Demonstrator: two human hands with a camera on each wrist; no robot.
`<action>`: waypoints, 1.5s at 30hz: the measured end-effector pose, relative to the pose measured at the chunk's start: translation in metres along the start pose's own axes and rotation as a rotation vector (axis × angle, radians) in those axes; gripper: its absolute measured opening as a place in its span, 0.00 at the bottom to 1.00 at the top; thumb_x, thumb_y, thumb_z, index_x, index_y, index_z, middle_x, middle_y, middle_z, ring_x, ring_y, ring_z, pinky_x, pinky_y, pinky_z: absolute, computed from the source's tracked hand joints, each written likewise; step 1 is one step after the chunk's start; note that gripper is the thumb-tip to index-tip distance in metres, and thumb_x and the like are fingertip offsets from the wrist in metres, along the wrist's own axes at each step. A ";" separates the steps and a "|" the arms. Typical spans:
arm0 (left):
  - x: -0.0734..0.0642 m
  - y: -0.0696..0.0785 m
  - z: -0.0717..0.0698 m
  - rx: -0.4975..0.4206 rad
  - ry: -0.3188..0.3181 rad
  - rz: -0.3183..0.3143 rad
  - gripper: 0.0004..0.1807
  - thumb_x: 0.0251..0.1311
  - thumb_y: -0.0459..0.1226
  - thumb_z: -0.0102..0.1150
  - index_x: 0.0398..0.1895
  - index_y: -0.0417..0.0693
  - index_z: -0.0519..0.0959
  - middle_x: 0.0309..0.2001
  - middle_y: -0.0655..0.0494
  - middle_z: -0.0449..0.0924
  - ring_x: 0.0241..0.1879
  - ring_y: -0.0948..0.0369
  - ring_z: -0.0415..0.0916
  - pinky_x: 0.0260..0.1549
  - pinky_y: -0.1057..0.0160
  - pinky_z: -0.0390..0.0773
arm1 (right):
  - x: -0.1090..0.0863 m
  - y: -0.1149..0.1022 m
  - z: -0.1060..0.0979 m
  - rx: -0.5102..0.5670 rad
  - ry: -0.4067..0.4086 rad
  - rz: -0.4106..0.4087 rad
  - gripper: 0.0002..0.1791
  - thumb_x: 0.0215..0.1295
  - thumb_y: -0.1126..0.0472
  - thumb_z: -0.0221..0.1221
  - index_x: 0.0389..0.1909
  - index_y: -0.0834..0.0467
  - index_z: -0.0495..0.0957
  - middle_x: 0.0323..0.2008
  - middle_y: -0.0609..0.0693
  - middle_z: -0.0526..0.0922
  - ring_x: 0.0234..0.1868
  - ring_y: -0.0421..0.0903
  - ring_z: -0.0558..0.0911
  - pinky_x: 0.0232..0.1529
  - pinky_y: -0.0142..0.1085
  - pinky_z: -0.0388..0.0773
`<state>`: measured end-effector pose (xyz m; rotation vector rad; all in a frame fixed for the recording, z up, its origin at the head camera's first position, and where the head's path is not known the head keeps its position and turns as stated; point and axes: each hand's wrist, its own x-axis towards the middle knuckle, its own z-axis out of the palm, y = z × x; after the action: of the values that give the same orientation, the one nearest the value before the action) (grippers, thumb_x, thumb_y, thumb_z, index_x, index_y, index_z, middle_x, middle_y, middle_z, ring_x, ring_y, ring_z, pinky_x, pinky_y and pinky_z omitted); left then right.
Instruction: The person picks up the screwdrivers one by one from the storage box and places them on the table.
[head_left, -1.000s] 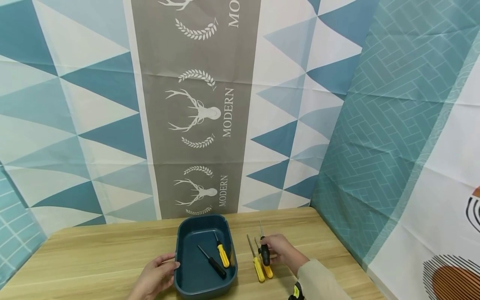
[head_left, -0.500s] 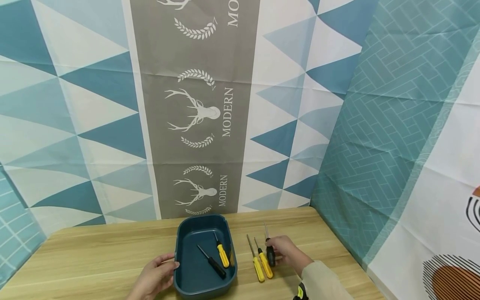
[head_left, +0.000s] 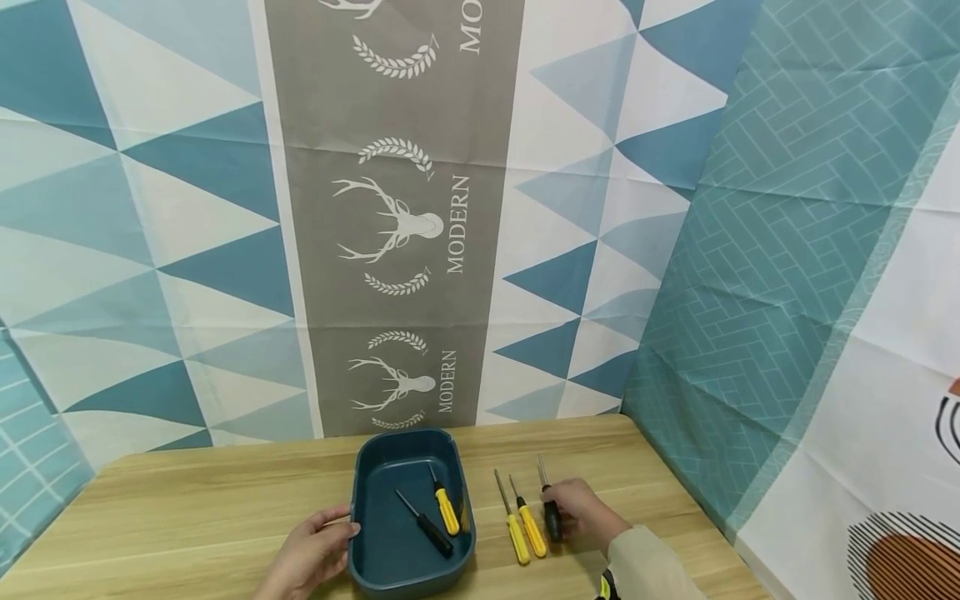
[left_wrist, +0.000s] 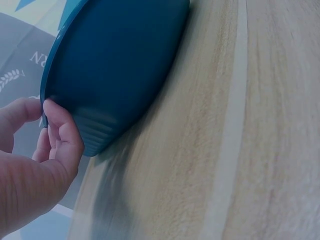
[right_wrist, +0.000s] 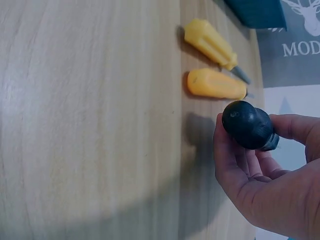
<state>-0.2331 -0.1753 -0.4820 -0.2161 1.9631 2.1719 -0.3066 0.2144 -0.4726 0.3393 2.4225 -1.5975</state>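
My right hand (head_left: pixel 588 510) grips a screwdriver (head_left: pixel 552 515) by its black handle, the shaft pointing toward the back wall. In the right wrist view the handle's rounded end (right_wrist: pixel 245 124) sits between thumb and fingers, close over the table. Just left of it lie two yellow-handled screwdrivers, one with a plain yellow handle (head_left: pixel 517 540) and one orange-yellow with a black collar (head_left: pixel 532 530). My left hand (head_left: pixel 311 550) pinches the left rim of a dark blue tray (head_left: pixel 358 467). Inside the tray rest a black screwdriver (head_left: pixel 433 533) and a yellow screwdriver (head_left: pixel 446 510).
The wooden table (head_left: pixel 202 517) carries everything and ends at a patterned cloth wall (head_left: pixel 390 292) behind. A teal cloth (head_left: pixel 750 292) hangs along the right side. Another yellowish shape (head_left: pixel 464 517) shows at the tray's right inner wall.
My right hand has moved a little right with the black screwdriver, from over the yellow-handled pair to beside it, and sits lower. The left hand stays on the tray rim.
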 end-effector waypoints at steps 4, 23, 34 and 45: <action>0.000 0.000 0.001 0.006 0.013 -0.004 0.32 0.59 0.36 0.58 0.63 0.31 0.59 0.32 0.56 0.77 0.29 0.63 0.75 0.30 0.65 0.77 | 0.001 0.003 -0.001 -0.007 -0.002 0.022 0.25 0.59 0.64 0.55 0.55 0.75 0.65 0.38 0.63 0.75 0.34 0.53 0.80 0.30 0.42 0.80; -0.001 0.002 0.002 0.000 0.027 -0.011 0.32 0.58 0.36 0.59 0.62 0.31 0.59 0.31 0.56 0.76 0.29 0.62 0.74 0.30 0.64 0.76 | 0.003 0.003 0.001 -0.022 -0.003 0.065 0.21 0.59 0.64 0.57 0.50 0.72 0.69 0.42 0.65 0.76 0.36 0.53 0.79 0.31 0.43 0.80; -0.001 0.000 0.000 -0.022 -0.001 -0.023 0.32 0.59 0.36 0.57 0.63 0.30 0.57 0.33 0.57 0.79 0.29 0.63 0.74 0.30 0.64 0.76 | 0.005 0.002 0.005 -0.104 0.034 0.058 0.17 0.54 0.65 0.62 0.43 0.70 0.73 0.38 0.63 0.76 0.35 0.53 0.78 0.30 0.43 0.79; -0.001 0.000 0.000 -0.022 -0.005 -0.017 0.32 0.60 0.36 0.57 0.63 0.31 0.58 0.34 0.57 0.78 0.30 0.63 0.74 0.31 0.63 0.75 | 0.006 0.004 0.008 -0.174 0.042 0.012 0.15 0.53 0.64 0.64 0.39 0.67 0.75 0.37 0.61 0.77 0.36 0.52 0.79 0.28 0.44 0.79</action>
<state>-0.2319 -0.1758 -0.4813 -0.2302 1.9278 2.1825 -0.3108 0.2093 -0.4806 0.3595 2.5628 -1.3752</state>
